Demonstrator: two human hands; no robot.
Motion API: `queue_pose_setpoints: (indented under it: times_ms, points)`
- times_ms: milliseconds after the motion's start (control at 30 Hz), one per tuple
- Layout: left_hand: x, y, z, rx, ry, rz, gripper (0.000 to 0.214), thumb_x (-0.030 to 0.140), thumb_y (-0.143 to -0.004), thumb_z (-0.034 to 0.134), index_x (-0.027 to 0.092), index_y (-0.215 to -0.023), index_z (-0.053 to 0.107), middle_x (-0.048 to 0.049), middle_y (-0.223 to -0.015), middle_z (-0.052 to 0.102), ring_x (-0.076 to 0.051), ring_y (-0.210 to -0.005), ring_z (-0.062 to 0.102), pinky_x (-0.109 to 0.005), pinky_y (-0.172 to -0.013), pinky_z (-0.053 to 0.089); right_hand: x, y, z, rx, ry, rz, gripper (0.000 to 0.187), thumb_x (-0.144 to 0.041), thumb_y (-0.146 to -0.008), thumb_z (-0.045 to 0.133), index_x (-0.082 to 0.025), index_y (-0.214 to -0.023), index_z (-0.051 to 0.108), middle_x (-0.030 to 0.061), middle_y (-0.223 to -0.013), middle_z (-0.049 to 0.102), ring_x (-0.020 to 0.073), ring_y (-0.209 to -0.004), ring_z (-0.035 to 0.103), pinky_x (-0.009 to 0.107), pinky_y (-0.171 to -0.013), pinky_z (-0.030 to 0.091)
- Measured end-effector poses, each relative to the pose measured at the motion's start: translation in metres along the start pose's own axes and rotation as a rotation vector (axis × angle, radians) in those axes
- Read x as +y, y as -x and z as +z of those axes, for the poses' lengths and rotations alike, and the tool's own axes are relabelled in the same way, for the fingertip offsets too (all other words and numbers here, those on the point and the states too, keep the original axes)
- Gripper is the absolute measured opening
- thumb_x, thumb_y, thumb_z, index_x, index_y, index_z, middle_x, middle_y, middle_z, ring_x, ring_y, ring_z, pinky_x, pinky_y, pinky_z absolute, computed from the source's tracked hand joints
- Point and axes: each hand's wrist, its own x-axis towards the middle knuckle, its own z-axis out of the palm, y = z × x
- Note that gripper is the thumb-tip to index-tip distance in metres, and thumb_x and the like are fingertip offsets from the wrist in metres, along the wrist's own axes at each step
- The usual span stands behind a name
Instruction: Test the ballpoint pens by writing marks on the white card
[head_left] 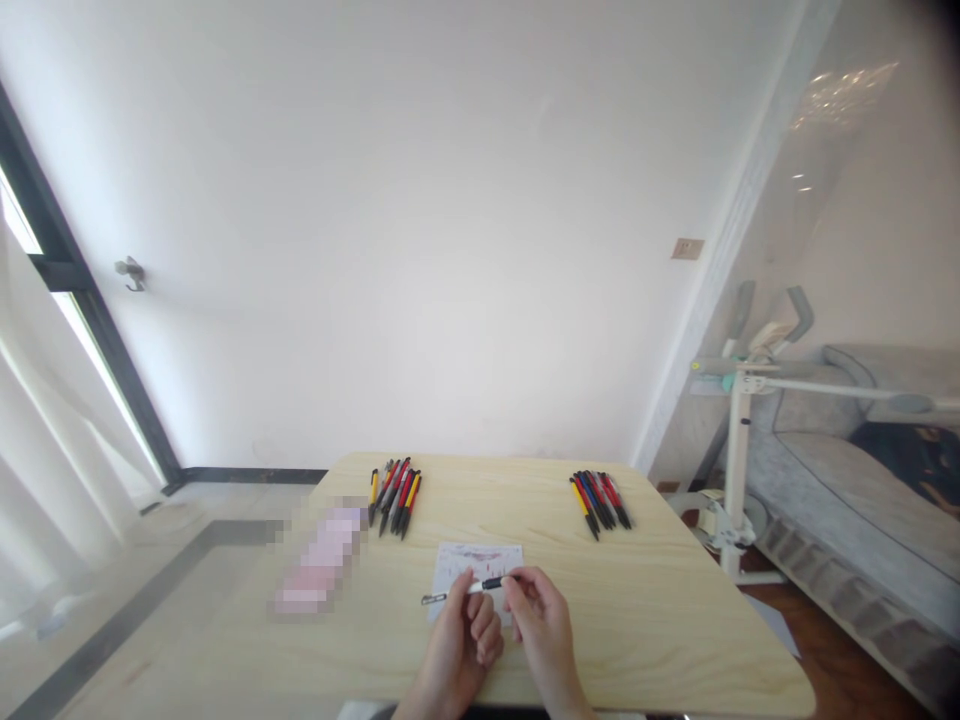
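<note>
A white pen with a black grip [493, 583] lies almost level between my two hands, above a printed sheet of paper [450, 560]. My left hand [469, 635] is closed round the pen's white barrel, its clip end sticking out to the left. At the other end, the fingertips of my right hand [540, 610] pinch the pen near its black tip; the tip itself is hidden by the fingers. Both hands hover over the near middle of the table, and they partly cover the paper.
On the pale wood table [637, 620], a bunch of pens [395, 497] in yellow, red, grey and black lies at the back left. Another bunch of pens [600, 502] is at the back right. A pixelated pink patch blurs the left edge. Beyond stand a wall and an exercise machine [739, 450].
</note>
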Motion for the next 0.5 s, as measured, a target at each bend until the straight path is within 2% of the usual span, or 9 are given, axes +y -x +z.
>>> queue_pose_setpoints:
  times_ms: [233,500]
  points:
    - [0.0014,0.0006,0.0016,0.021,-0.005,0.001,0.046,0.045,-0.075,0.053,0.019,-0.047,0.027,0.0086,-0.034,0.025,-0.004,-0.029,0.021,-0.018,-0.032,0.011,-0.0068,-0.0042,0.0032,-0.044,-0.020,-0.033,0.019,-0.035,-0.074,0.057,-0.016,-0.072,0.056,-0.0005,-0.062,0.056,0.0075,-0.044,0.044,0.017,-0.037,0.032]
    - [0.0012,0.0017,0.0007,0.021,0.002,0.009,0.046,0.046,-0.074,0.054,0.019,-0.048,0.027,0.0091,-0.035,0.024,-0.004,-0.029,0.020,-0.017,-0.032,0.012,-0.0067,-0.0051,0.0034,-0.026,-0.014,-0.038,0.021,-0.037,-0.073,0.058,-0.016,-0.070,0.057,0.0005,-0.061,0.058,0.0093,-0.044,0.047,0.019,-0.038,0.034]
